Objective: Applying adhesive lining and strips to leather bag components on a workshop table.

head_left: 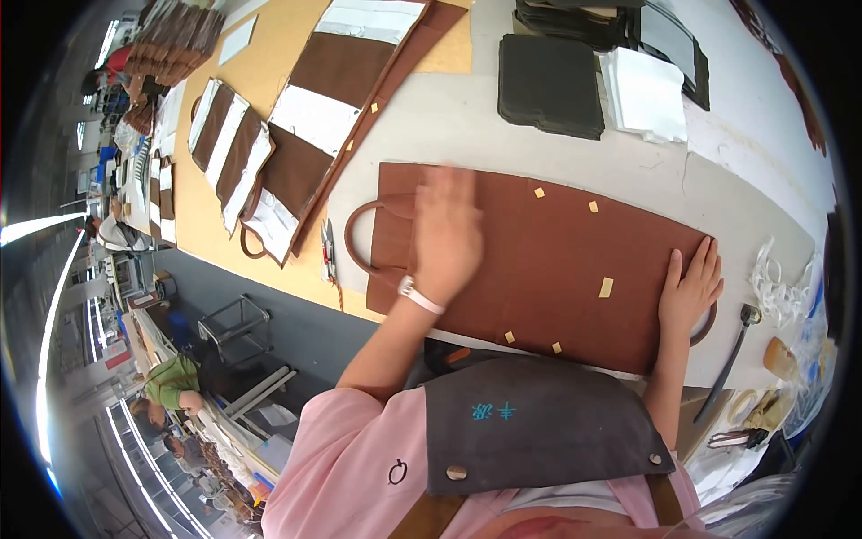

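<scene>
A flat brown leather bag panel [539, 260] lies lengthwise across the table before me. A curved brown handle [356, 235] sticks out past its left end, and part of a second handle shows at the right end. Small pale yellow tape pieces [606, 287] dot the panel. My left hand [449, 229], with a white band at the wrist, is over the left part of the panel, fingers stretched out and blurred at the tips; whether it touches cannot be told. Flat on the panel's right end rests my right hand [690, 289], fingers slightly spread.
Brown-and-white bag pieces [314, 108] lie at the far left. Small red-handled snips [328, 251] are beside the left handle. Black sheets [549, 85] and white sheets [645, 94] are stacked at the back. A black-handled hammer [729, 359] lies at right, near clear plastic bags [813, 359].
</scene>
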Demonstrator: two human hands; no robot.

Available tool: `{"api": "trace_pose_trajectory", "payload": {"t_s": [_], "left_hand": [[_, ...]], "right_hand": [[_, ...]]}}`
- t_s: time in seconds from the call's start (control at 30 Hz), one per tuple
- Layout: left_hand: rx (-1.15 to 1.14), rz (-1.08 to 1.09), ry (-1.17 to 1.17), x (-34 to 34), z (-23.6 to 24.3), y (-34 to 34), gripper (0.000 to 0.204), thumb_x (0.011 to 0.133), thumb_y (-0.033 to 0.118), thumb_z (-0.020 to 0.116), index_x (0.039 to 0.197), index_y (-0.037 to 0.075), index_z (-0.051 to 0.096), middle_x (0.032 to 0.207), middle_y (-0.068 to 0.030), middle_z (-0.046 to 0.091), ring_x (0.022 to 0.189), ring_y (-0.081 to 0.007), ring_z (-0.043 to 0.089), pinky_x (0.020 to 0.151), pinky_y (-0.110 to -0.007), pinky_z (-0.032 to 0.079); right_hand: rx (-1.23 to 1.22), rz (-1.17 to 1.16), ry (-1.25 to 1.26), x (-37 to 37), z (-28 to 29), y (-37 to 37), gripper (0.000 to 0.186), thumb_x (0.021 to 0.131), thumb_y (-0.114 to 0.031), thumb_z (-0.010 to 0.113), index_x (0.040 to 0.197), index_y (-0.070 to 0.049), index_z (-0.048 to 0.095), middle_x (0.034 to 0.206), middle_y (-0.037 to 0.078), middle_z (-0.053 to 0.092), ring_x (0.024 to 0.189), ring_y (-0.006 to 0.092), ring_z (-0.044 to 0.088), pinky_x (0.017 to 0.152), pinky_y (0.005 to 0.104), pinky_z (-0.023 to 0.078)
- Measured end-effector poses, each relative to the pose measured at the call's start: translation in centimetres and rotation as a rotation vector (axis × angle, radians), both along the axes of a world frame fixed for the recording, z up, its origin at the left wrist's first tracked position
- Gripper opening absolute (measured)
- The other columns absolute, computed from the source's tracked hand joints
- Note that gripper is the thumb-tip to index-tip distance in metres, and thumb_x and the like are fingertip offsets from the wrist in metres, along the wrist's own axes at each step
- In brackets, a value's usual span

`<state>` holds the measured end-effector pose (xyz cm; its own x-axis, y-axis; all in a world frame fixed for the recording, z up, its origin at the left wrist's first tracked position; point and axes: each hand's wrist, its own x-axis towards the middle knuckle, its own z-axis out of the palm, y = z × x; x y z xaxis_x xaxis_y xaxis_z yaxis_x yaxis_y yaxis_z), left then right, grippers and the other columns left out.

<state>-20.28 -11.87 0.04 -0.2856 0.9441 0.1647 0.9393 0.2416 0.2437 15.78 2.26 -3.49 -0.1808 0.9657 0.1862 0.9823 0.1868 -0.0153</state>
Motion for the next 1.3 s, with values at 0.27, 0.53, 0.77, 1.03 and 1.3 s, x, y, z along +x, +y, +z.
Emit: {"api": "trace_pose_trajectory", "payload": {"t_s": [0.27, 0.53, 0.77, 1.03, 1.3], "left_hand": [[-0.04, 0.035, 0.04, 1.5, 0.1, 1.4, 0.063, 0.094, 0.034, 0.059, 0.146, 0.001, 0.043, 0.15, -0.0229, 0.042, 0.14, -0.037, 0.04, 0.116, -0.055, 0.027], [-0.119, 0.102, 0.154, -0.7, -0.2, 0.7, 0.066, 0.097, 0.036, 0.056, 0.148, -0.002, 0.039, 0.152, -0.0251, 0.039, 0.142, -0.0409, 0.035, 0.116, -0.058, 0.024], [-0.11, -0.048, 0.037, 3.5, 1.0, 2.4, 0.062, 0.096, 0.027, 0.057, 0.149, 0.0, 0.038, 0.155, -0.0238, 0.035, 0.144, -0.0429, 0.03, 0.117, -0.059, 0.02], [-0.179, -0.193, 0.123, 7.2, 1.8, 4.9, 0.064, 0.092, 0.047, 0.062, 0.149, 0.023, 0.046, 0.148, -0.0278, 0.04, 0.136, -0.044, 0.042, 0.109, -0.068, 0.026], [-0.208, -0.169, 0.22, 7.9, 1.9, 5.5, 0.063, 0.092, 0.044, 0.063, 0.148, 0.018, 0.047, 0.142, -0.0314, 0.044, 0.131, -0.0485, 0.046, 0.108, -0.066, 0.029]], "right_hand": [[0.004, 0.011, 0.015, 0.0, 0.2, 0.3, 0.063, 0.1, -0.047, 0.048, 0.152, -0.012, 0.04, 0.157, 0.013, 0.037, 0.144, 0.0354, 0.033, 0.117, 0.0568, 0.018], [-0.011, 0.009, -0.031, -0.5, 1.0, 0.1, 0.063, 0.1, -0.046, 0.048, 0.151, -0.011, 0.039, 0.156, 0.015, 0.037, 0.143, 0.0395, 0.032, 0.116, 0.0598, 0.018], [-0.124, 0.349, 0.158, -7.1, 3.9, -2.3, 0.063, 0.09, -0.025, 0.066, 0.148, -0.012, 0.043, 0.155, 0.017, 0.034, 0.143, 0.0443, 0.03, 0.114, 0.0644, 0.021], [-0.148, 0.313, 0.115, -10.1, 3.8, -2.7, 0.058, 0.092, -0.037, 0.064, 0.144, -0.016, 0.052, 0.153, 0.014, 0.039, 0.142, 0.0415, 0.033, 0.115, 0.0623, 0.02], [-0.054, 0.306, 0.215, -8.2, 2.9, -2.5, 0.056, 0.09, -0.037, 0.065, 0.137, -0.007, 0.056, 0.144, 0.018, 0.046, 0.137, 0.0428, 0.039, 0.115, 0.0566, 0.028]]}}
